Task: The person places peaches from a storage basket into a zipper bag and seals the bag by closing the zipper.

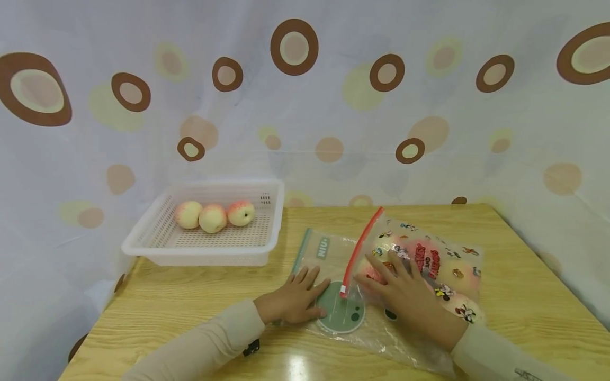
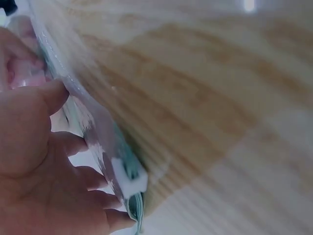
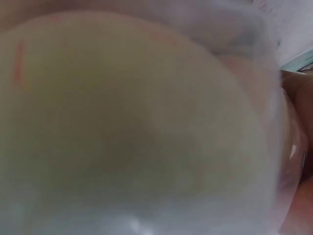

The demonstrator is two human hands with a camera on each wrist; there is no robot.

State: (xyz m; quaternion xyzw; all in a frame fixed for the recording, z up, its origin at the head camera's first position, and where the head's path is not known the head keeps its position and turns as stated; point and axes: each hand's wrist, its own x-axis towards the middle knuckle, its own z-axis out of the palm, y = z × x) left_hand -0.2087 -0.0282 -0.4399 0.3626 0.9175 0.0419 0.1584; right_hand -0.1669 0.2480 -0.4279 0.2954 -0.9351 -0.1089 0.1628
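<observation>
in the head view, the red-zip bag [image 1: 452, 272] lay on the right part of the table [image 1: 205, 304], overlapping the green-zip bag [image 1: 338, 312]. it was see-through and bulged with pale, pink-blushed fruits, their rounded shapes showing through the plastic; small cartoon figures were scattered over it round red lettering that read "mickey and friends". its red strip ran slantwise at the left, with a white slider [image 1: 343, 289] at the lower end. the green-zip bag was clear as well and looked flat where it showed, with a teal strip along its left edge, a "niu" label and a large grey-green disc. the left hand [image 1: 297, 297] rested on this bag's left side, fingers wide apart; the right hand [image 1: 412, 296] was spread over the red-zip bag, thumb and fingers apart, gripping nothing. at the back left stood a white basket [image 1: 200, 255] with three fruits [image 1: 213, 218] in it. in the left wrist view, the left hand's loosely parted fingers touched the plastic's edge, near a white end piece on teal. in the right wrist view, a pale round fruit with reddish streaks, blurred behind cloudy plastic, filled most of the frame, and a bit of the right hand showed at the right edge.
</observation>
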